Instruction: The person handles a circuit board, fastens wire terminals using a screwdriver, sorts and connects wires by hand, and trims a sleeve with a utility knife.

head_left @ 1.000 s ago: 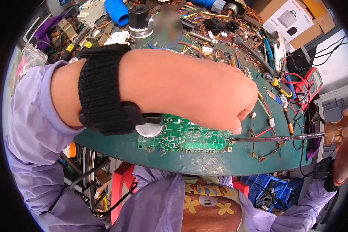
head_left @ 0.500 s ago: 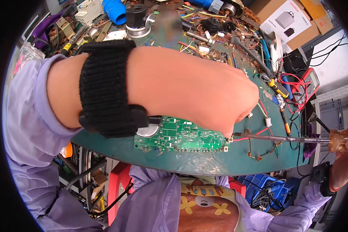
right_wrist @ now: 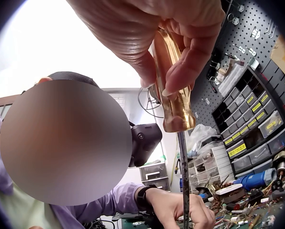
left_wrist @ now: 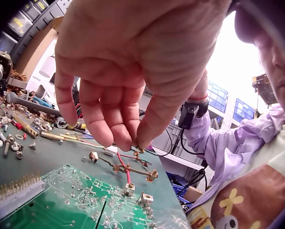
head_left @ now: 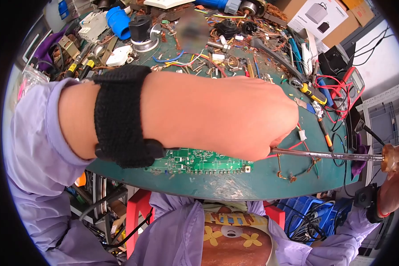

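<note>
My left hand (head_left: 235,115) reaches across above a green circuit board (head_left: 204,165); its fingertips lie just beyond the board's right end. In the left wrist view, thumb and index finger pinch a tiny brass-coloured piece (left_wrist: 139,149), mostly hidden. My right hand (right_wrist: 195,33) grips the amber handle (right_wrist: 178,112) of a long screwdriver (head_left: 328,155). Its dark shaft runs level leftward, and the tip disappears at the left fingertips. Small metal terminals (left_wrist: 146,199) stand at the board's corner, and a white pin header (left_wrist: 18,193) sits along another side.
Thin brass strips (left_wrist: 121,168) and a red wire (left_wrist: 128,174) lie beside the board. Screws, wire scraps and a solder spool (head_left: 145,44) litter the back. A yellow-black tool (head_left: 314,94) and a red multimeter (head_left: 353,86) lie right. The table edge (head_left: 221,197) runs before the person.
The left fingertips and screwdriver tip have moved right, away from the board's corner. The tip, visible beside the fingers earlier, is now hidden at them. The head view has also shifted.
</note>
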Action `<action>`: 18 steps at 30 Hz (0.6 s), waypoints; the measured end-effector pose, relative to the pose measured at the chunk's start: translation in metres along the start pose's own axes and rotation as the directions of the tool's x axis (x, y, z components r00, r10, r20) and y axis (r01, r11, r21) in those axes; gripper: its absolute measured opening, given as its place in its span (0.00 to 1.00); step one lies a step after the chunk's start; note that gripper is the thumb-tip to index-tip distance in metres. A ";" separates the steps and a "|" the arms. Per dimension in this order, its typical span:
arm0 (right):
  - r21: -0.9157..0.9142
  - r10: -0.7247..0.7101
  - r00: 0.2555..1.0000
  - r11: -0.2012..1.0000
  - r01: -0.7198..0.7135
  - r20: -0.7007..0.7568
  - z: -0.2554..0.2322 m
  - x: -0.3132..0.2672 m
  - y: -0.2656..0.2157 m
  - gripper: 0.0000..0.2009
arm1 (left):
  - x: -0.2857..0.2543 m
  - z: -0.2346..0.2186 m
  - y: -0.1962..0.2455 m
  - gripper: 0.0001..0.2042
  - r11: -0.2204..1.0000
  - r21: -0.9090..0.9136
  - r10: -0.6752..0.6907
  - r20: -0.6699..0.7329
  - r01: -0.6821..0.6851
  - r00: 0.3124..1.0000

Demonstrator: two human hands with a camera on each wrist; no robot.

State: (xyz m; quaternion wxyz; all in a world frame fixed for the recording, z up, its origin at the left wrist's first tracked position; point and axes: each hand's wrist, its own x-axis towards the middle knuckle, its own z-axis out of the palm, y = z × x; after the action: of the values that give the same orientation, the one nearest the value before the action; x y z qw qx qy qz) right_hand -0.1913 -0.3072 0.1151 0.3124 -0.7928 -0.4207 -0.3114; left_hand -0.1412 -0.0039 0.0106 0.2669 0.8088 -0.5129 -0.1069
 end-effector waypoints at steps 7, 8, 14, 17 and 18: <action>0.191 0.009 0.996 0.981 -0.025 0.087 -0.005 -0.009 0.017 0.26 | 0.011 -0.001 0.005 0.05 0.994 -0.012 -0.105 0.103 0.107 0.989; 0.193 0.019 0.998 0.981 -0.031 0.067 -0.005 -0.012 0.020 0.26 | 0.013 -0.002 0.006 0.05 0.994 -0.001 -0.107 0.122 0.108 0.987; 0.539 0.126 0.992 0.837 -0.095 -0.021 0.005 -0.019 0.026 0.28 | 0.024 -0.003 0.007 0.04 0.987 0.126 -0.119 0.182 0.097 0.976; 0.354 0.081 0.996 0.933 -0.066 -0.028 0.002 -0.024 0.031 0.31 | 0.029 -0.004 0.003 0.04 0.967 0.201 -0.187 0.159 0.153 0.970; 0.509 0.072 0.996 0.860 -0.034 -0.056 0.004 -0.025 0.032 0.33 | 0.031 -0.005 0.001 0.04 0.967 0.214 -0.180 0.172 0.142 0.969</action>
State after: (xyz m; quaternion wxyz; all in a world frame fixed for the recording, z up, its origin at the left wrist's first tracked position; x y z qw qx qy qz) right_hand -0.1747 -0.3306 0.0864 0.5332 -0.6821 -0.4543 -0.2098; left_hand -0.1255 -0.0304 0.0183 0.1247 0.8568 -0.4764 -0.1528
